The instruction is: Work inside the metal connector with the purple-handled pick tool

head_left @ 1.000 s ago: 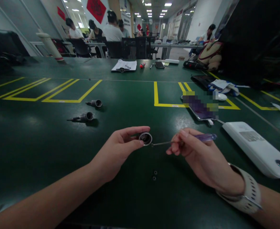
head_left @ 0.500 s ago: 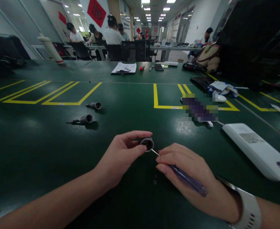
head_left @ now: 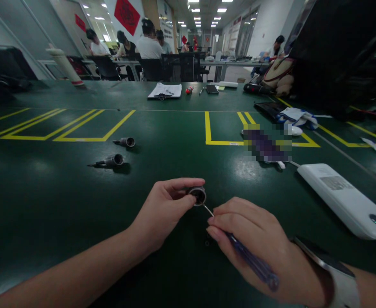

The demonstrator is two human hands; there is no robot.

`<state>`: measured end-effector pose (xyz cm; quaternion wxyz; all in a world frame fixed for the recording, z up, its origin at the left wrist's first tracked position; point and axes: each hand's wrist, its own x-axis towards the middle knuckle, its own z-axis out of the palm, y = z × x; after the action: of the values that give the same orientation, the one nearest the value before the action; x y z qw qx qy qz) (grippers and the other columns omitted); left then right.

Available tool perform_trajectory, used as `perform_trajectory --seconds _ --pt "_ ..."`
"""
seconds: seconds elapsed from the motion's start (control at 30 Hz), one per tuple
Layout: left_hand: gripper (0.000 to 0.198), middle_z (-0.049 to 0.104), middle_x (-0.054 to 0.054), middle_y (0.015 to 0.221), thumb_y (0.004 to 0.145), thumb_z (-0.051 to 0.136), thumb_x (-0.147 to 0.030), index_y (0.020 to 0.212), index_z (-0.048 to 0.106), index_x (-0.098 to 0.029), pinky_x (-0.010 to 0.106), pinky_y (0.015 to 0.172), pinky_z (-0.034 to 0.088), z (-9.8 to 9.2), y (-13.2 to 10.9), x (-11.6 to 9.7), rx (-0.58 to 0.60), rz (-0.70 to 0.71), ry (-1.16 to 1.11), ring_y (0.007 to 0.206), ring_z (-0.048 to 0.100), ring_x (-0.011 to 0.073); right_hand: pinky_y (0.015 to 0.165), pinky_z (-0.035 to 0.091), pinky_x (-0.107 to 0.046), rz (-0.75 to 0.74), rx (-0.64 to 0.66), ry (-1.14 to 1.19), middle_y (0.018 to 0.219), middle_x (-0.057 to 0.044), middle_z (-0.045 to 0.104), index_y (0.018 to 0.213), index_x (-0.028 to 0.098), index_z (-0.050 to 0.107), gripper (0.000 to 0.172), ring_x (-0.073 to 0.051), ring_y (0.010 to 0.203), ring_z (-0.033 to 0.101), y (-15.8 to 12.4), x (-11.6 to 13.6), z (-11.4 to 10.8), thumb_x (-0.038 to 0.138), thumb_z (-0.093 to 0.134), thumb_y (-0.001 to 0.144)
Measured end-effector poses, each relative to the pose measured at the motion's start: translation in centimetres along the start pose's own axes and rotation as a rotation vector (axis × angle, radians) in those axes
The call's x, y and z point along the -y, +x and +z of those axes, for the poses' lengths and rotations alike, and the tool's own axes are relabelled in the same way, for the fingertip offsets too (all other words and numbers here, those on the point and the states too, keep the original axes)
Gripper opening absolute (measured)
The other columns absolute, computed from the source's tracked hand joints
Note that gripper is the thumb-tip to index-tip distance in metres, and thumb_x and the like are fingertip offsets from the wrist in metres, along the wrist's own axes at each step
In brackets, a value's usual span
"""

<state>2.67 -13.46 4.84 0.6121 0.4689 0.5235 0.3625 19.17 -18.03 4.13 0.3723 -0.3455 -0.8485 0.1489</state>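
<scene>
Thumb and fingers of my left hand (head_left: 165, 209) close around a dark metal cylindrical part (head_left: 201, 194), its round open end turned toward me. My right hand (head_left: 248, 235) grips a screwdriver (head_left: 250, 259) with a translucent purple handle. The thin shaft slants up to the left, and its tip reaches the mouth of the cylinder; where the tip ends inside is hidden. Just below my right fingertips, a small dark ring-like piece (head_left: 207, 243) lies on the green table (head_left: 162, 158). Two similar metal cylinders, one nearer (head_left: 113, 161) and one farther (head_left: 128, 142), lie to the left with thin dark stems.
On the right are a white power bank (head_left: 341, 201) with a cable and a blurred-out phone (head_left: 264, 145). A clipboard with paper (head_left: 164, 91) lies farther back. Yellow tape (head_left: 208, 128) marks the tabletop. People sit at desks beyond.
My right hand has tilted and its wrist has turned, so the screwdriver handle sits lower and steeper. One of the small pieces is now mostly covered by my right fingers. My left hand stays nearly still.
</scene>
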Motion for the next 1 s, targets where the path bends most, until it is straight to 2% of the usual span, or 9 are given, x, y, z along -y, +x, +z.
perform_trajectory --seconds 0.17,0.33,0.57,0.77,1.0 --pt "0.029 0.072 0.005 0.088 0.064 0.065 -0.011 0.092 0.070 -0.016 0.033 0.083 0.049 0.08 0.03 0.13 0.008 0.010 0.011 0.084 0.065 0.0187 0.059 0.049 -0.030 -0.082 0.028 -0.106 0.073 -0.008 0.063 0.080 0.013 0.059 0.014 -0.018 0.069 0.059 -0.08 0.13 0.31 0.010 0.047 0.086" --pt "0.028 0.072 0.004 0.088 0.063 0.064 -0.009 0.089 0.070 -0.017 0.030 0.082 0.050 0.04 0.23 0.33 -0.002 0.016 0.012 0.082 0.065 0.0171 0.062 0.048 -0.031 -0.062 0.092 -0.128 0.074 -0.009 0.062 0.073 0.013 0.058 0.021 -0.018 0.071 0.057 -0.27 0.29 0.39 0.012 0.044 0.089" --pt "0.028 0.072 0.004 0.086 0.065 0.063 -0.010 0.091 0.070 -0.017 0.031 0.080 0.050 0.06 0.11 0.20 0.003 -0.002 0.018 0.079 0.066 0.0169 0.059 0.046 -0.030 -0.042 0.075 -0.088 0.073 -0.008 0.061 0.087 0.011 0.060 0.014 -0.018 0.068 0.055 0.14 0.16 0.22 0.013 0.046 0.088" --pt "0.027 0.072 0.004 0.089 0.064 0.064 -0.011 0.090 0.070 -0.016 0.031 0.081 0.049 0.03 0.29 0.27 0.000 0.021 0.014 0.082 0.065 0.0172 0.059 0.046 -0.030 -0.045 0.084 -0.088 0.073 -0.008 0.061 0.089 0.011 0.060 0.014 -0.017 0.068 0.055 0.10 0.31 0.12 0.013 0.046 0.088" --pt "0.026 0.072 0.005 0.091 0.063 0.063 -0.010 0.087 0.071 -0.015 0.029 0.078 0.050 0.18 0.34 0.34 -0.019 0.041 0.010 0.079 0.065 0.0162 0.059 0.047 -0.030 -0.005 0.058 -0.028 0.072 -0.008 0.061 0.074 0.012 0.058 0.016 -0.017 0.068 0.055 0.05 0.41 0.14 0.011 0.047 0.086"
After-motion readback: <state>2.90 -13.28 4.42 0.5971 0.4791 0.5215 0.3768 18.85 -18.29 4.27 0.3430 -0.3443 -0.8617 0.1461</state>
